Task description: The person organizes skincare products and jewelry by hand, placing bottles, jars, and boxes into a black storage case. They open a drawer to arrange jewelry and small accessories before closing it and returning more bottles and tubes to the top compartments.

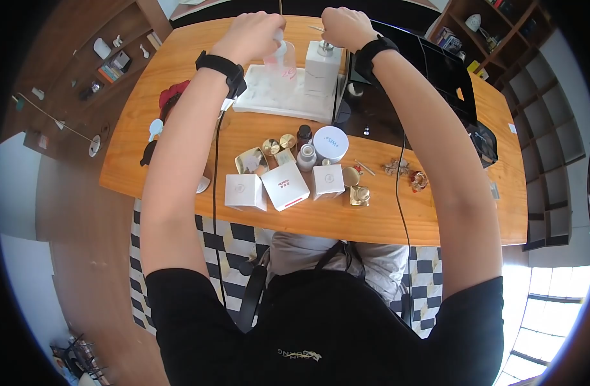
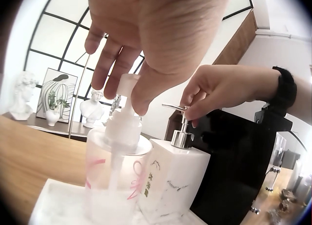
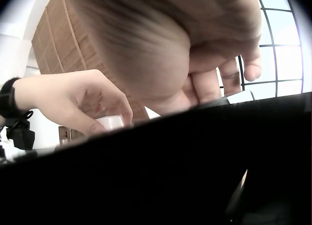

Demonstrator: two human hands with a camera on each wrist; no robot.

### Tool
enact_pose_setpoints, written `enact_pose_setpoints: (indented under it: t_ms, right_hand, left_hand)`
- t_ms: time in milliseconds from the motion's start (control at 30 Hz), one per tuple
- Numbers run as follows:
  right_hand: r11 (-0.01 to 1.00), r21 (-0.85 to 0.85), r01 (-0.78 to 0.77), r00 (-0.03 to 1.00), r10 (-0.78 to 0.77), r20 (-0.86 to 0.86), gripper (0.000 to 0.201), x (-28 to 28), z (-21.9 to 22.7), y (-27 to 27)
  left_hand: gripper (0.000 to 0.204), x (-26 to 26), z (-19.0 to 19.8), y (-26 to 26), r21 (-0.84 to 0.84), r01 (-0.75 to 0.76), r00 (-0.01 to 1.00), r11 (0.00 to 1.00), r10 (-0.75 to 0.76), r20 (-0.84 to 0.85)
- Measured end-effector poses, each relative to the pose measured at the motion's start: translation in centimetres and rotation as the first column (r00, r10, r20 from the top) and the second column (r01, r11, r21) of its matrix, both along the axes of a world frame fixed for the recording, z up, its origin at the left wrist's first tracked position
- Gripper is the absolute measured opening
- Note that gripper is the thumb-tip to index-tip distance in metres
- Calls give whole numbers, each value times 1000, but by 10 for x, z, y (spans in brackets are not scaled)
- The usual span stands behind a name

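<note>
On a white marble-patterned tray (image 1: 259, 103) stand a clear pump bottle (image 2: 114, 181) with pink lettering and a square white marble-look soap dispenser (image 2: 173, 181). My left hand (image 1: 259, 33) is at the clear bottle's white pump head (image 2: 127, 86), thumb on one side and fingers on the other. With curled fingers my right hand (image 2: 222, 91) pinches the dispenser's silver pump head (image 2: 181, 109); its spout points out toward the clear bottle. Both bottles are upright, side by side. In the right wrist view a black surface (image 3: 146, 171) hides the lower part of the dispenser.
A black panel (image 1: 404, 58) stands just right of the dispenser. Nearer me are white boxes (image 1: 286, 185), a round white-lidded jar (image 1: 331, 143), small bottles (image 1: 306, 157) and gold-capped pieces (image 1: 359, 195). Dark cables (image 1: 215, 193) run across the table edge.
</note>
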State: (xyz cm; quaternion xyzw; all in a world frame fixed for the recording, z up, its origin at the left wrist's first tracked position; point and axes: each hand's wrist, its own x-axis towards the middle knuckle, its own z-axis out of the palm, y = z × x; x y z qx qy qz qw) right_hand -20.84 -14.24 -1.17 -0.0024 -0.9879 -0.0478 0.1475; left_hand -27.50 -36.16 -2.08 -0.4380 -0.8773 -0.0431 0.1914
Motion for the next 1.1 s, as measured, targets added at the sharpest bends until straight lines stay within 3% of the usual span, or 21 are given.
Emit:
enact_pose_setpoints:
  t_ms: [233, 300, 433, 500, 567, 633, 733, 800, 833, 867, 1000, 1067, 1100]
  right_hand:
    - [997, -61, -45, 998, 42, -42, 20, -24, -22, 15]
    - [996, -37, -81, 986, 74, -148, 21, -28, -33, 18]
    - [995, -63, -78, 995, 74, -68, 12, -10, -19, 11]
    - [993, 57, -98, 978, 107, -180, 12, -14, -27, 8]
    - [995, 40, -91, 976, 97, -197, 13, -15, -28, 7]
    - [996, 23, -86, 973, 89, -215, 14, -14, -29, 6]
    - [996, 4, -85, 980, 84, -181, 14, -13, -25, 7]
    - [996, 19, -84, 985, 86, -151, 15, -11, -21, 9]
    - [998, -29, -49, 998, 48, -40, 17, -5, -8, 6]
    - [998, -37, -60, 997, 58, -41, 17, 5, 2, 0]
    - [985, -2, -174, 968, 171, -184, 24, 15, 24, -31]
    - [931, -120, -345, 930, 322, -176, 29, 28, 37, -61]
    - [891, -190, -412, 909, 388, -153, 34, 34, 41, -79]
  left_hand:
    - [35, -9, -1, 25, -35, -7, 1000, 999, 7, 0]
    - [36, -13, -3, 28, -22, 0, 1000, 1000, 0, 2]
    - [42, -26, -14, 34, 42, -25, 999, 999, 24, 21]
    - [47, -32, -19, 36, 41, -51, 997, 998, 48, 61]
    - [52, -43, -24, 34, 38, -77, 993, 996, 73, 96]
    - [63, -54, -25, 21, 97, 40, 981, 994, -57, 187]
    - [69, -13, 23, -17, 45, 33, 973, 998, -42, 228]
    - [70, -22, 29, -57, 78, 135, 983, 988, -143, 111]
    - [70, 2, 47, -76, 103, 66, 969, 993, -88, 231]
    - [69, 36, 64, -99, 122, -10, 936, 993, -33, 349]
    - [66, 91, 59, -201, 238, -151, 941, 959, 66, 331]
    - [63, 123, 55, -232, 219, -330, 889, 918, 224, 400]
    - [58, 131, 45, -248, 257, -359, 873, 897, 225, 433]
